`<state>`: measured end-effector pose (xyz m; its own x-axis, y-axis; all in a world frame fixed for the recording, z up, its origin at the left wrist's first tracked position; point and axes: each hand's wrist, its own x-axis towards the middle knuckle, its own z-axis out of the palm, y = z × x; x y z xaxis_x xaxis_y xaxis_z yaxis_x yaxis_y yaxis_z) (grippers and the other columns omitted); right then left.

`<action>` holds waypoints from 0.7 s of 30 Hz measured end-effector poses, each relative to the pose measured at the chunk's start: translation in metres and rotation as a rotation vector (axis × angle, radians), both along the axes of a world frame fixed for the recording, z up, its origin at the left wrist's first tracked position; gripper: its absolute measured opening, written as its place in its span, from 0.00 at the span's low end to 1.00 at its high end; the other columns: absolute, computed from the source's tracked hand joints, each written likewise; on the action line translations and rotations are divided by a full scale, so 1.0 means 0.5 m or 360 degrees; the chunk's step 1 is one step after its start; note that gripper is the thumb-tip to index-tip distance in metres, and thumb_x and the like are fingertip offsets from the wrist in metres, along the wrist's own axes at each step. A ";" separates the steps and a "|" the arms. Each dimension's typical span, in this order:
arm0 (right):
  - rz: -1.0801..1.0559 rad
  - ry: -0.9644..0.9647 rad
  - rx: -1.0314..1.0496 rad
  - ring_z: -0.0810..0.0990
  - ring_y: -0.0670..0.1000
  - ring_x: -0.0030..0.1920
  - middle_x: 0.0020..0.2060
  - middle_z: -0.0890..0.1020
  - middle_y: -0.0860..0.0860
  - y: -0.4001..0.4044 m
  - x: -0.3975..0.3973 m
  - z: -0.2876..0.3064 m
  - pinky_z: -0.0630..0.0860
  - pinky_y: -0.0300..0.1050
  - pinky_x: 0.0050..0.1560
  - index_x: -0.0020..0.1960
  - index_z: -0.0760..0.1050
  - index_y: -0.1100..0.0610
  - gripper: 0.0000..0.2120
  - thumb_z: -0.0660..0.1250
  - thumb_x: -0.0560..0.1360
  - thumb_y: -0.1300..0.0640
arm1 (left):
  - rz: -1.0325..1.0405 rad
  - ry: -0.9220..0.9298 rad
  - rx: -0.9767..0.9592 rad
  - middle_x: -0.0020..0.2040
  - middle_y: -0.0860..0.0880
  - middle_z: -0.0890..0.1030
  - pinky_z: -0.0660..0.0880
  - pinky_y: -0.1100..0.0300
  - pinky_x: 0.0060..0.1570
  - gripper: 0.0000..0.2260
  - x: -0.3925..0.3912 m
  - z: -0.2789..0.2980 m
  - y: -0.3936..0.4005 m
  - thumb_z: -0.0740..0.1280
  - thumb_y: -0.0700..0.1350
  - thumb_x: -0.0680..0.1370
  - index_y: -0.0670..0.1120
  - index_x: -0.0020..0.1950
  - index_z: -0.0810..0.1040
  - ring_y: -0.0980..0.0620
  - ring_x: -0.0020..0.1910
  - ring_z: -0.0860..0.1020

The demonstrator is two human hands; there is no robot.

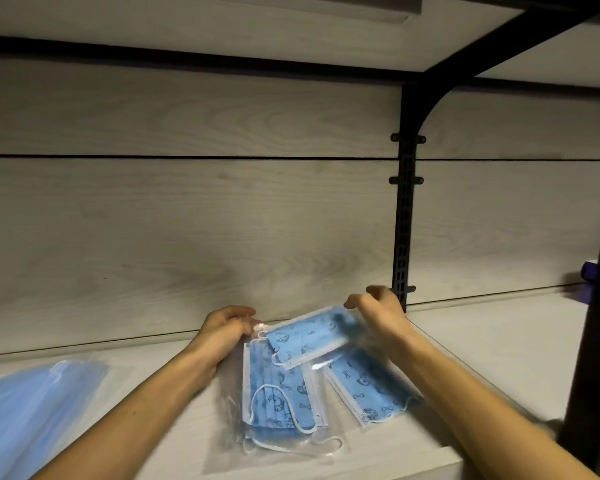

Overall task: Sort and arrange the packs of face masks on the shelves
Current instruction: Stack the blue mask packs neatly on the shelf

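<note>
Mask packs (284,393) overlap between both hands; plain-blue stack (32,410) lies left.

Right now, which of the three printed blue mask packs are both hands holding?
The top printed blue mask pack, lying crosswise: left hand pinches its left end, right hand its right corner. The other two lie beneath on the pale wooden shelf.

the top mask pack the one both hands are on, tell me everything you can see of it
The top mask pack is a clear, glossy plastic sleeve holding a light blue pleated face mask printed with small dark cartoon figures and bows, with white edging and a white ear loop at its near left end. It sits tilted, right end raised, overlapping two similar packs lying on the pale wood-look shelf. The right hand pinches its upper right corner; the left hand holds plastic at its left end, though exactly which pack's is unclear.
</note>
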<state>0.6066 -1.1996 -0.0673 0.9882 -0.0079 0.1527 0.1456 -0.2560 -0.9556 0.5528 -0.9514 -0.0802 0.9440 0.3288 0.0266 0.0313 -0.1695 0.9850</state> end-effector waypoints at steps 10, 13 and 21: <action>0.0417 -0.0576 -0.1261 0.78 0.49 0.59 0.58 0.82 0.45 0.041 0.006 -0.025 0.76 0.50 0.61 0.66 0.76 0.47 0.28 0.65 0.73 0.32 | -0.0112 0.0025 0.0069 0.49 0.49 0.87 0.80 0.53 0.49 0.13 0.005 -0.004 -0.007 0.66 0.37 0.79 0.46 0.63 0.75 0.46 0.49 0.85; 0.0295 -0.0565 -0.1285 0.78 0.47 0.52 0.47 0.83 0.43 0.030 0.002 -0.017 0.78 0.47 0.54 0.61 0.79 0.47 0.19 0.69 0.75 0.39 | -0.0031 0.0041 0.0027 0.49 0.45 0.86 0.81 0.53 0.44 0.12 0.000 -0.002 -0.005 0.67 0.38 0.80 0.46 0.62 0.75 0.45 0.46 0.85; -0.0013 -0.0409 -0.0926 0.82 0.45 0.43 0.39 0.85 0.43 0.011 0.010 -0.008 0.81 0.46 0.44 0.41 0.83 0.50 0.06 0.68 0.73 0.56 | 0.0030 0.0146 -0.0196 0.39 0.41 0.86 0.79 0.45 0.55 0.15 -0.002 0.002 0.002 0.67 0.54 0.80 0.42 0.48 0.82 0.41 0.40 0.83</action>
<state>0.6114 -1.1943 -0.0714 0.9197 0.1407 0.3665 0.3478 -0.7251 -0.5944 0.5519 -0.9502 -0.0791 0.9344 0.3416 -0.1009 0.1239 -0.0460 0.9912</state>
